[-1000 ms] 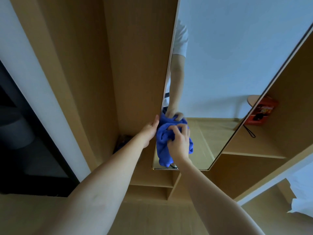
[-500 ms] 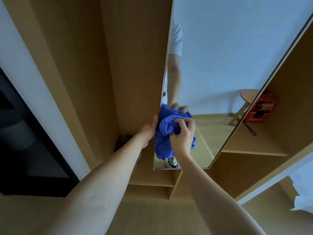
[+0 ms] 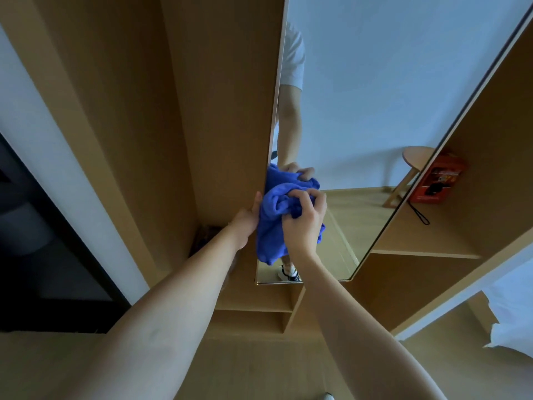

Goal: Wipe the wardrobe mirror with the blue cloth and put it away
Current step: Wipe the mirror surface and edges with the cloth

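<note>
While my right hand (image 3: 302,226) curls its fingers (image 3: 300,197) tight round the bunched blue cloth (image 3: 274,226), pressing the soft folds against the smooth mirror (image 3: 375,111), I see my left hand (image 3: 248,217) at the mirror's wooden edge, thumb touching the cloth; its fingers are hidden, so I cannot tell their state.

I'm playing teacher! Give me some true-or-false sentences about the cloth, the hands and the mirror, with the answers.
1. The right hand grips the cloth. True.
2. The cloth is red. False: it is blue.
3. The left hand is at the mirror's left edge. True.
4. The cloth lies on the floor. False: it is bunched against the mirror.
5. An orange box sits on the shelf right of the mirror. True.
</note>
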A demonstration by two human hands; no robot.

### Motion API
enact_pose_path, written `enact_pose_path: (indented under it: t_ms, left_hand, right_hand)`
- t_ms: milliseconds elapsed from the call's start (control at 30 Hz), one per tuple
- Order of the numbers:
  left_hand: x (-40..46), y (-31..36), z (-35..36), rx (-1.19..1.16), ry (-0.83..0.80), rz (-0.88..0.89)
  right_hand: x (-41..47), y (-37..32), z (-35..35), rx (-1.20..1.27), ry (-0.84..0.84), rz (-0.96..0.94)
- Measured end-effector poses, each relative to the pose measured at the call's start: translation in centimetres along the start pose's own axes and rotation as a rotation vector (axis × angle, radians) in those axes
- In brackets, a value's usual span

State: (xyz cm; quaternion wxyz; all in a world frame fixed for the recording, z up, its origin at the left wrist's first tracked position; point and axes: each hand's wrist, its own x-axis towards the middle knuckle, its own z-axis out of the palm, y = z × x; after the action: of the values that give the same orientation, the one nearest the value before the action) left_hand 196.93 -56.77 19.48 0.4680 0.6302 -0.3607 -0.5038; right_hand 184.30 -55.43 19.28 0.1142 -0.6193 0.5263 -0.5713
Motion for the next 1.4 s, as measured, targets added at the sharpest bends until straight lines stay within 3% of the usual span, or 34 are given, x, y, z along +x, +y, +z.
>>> enact_pose_path:
  t_ms: [133, 233, 333, 433, 567, 667, 767, 833, 967, 1133, 1300, 1400]
  left_hand:
    - [0.0, 0.2, -0.2, 0.088, -0.058, -0.062]
    - [0.4, -0.4, -0.1, 0.094, -0.038, -0.098]
    - [-0.5, 0.2, -0.1, 0.106, -0.033, -0.1]
    - [-0.5, -0.1, 0.3, 0.039, -0.024, -0.03]
    - [0.2, -0.6, 0.0, -0.038, -0.134, -0.023]
    - [1.0, -0.6, 0.1, -0.075, -0.119, -0.034]
    - [1.4, -0.4, 0.3, -0.003, -0.017, -0.119]
    - [1.6, -0.6, 0.4, -0.099, -0.087, -0.152]
    - [2.0, -1.7, 0.6, -0.287, -0.223, -0.103]
    - [2.5, -1.5, 0.8, -0.305, -0.21, -0.005]
    - [1.7, -0.9, 0.5, -0.255, -0.129, -0.083]
    - [1.1, -0.9, -0.1, -0.213, -0.178, -0.065]
  right_hand:
    - [-3.7, 4.5, 0.7, -0.232, -0.298, 0.0]
    - [-5.9, 6.6, 0.7, -0.318, -0.434, 0.123]
    - [-6.0, 5.5, 0.4, -0.151, -0.351, 0.205]
    - [-3.8, 2.5, 0.8, 0.019, -0.189, 0.132]
    - [-1.1, 0.7, 0.9, 0.041, -0.071, 0.05]
    - [-2.1, 2.5, 0.7, -0.068, -0.167, 0.02]
    - [-3.7, 5.8, 0.8, -0.266, -0.37, 0.016]
    - [-4.3, 6.9, 0.3, -0.292, -0.437, 0.068]
    - [-3.1, 5.1, -0.8, -0.089, -0.266, 0.204]
    - [1.0, 1.2, -1.4, 0.002, -0.109, 0.072]
    - [-1.2, 3.8, -0.4, -0.125, -0.23, 0.081]
    - [-2.8, 5.4, -0.7, -0.156, -0.323, 0.167]
